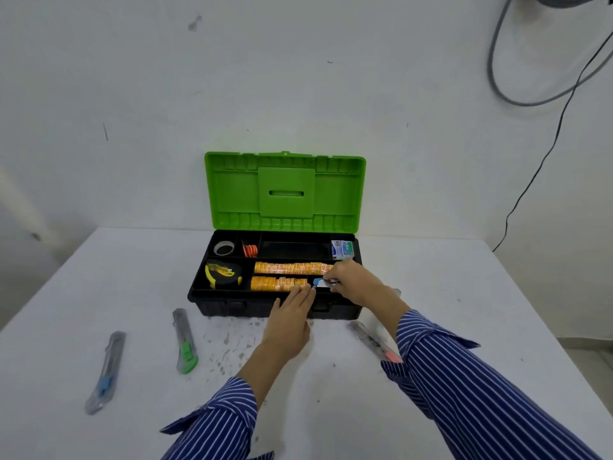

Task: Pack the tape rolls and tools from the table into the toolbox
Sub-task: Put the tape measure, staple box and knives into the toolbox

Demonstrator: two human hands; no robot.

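Right hand point(351, 280) pinching a blue stapler point(323, 283) in the toolbox point(232, 305); left hand point(292, 318) flat, fingers straight.

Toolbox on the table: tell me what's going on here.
A person is packing the open green-lidded toolbox. The right hand grips a small blue-and-white tool at the tray's front right, while the left hand lies flat on the front rim beside it. Tape rolls, a tape measure and other items are already inside. Three utility knives are on the table.
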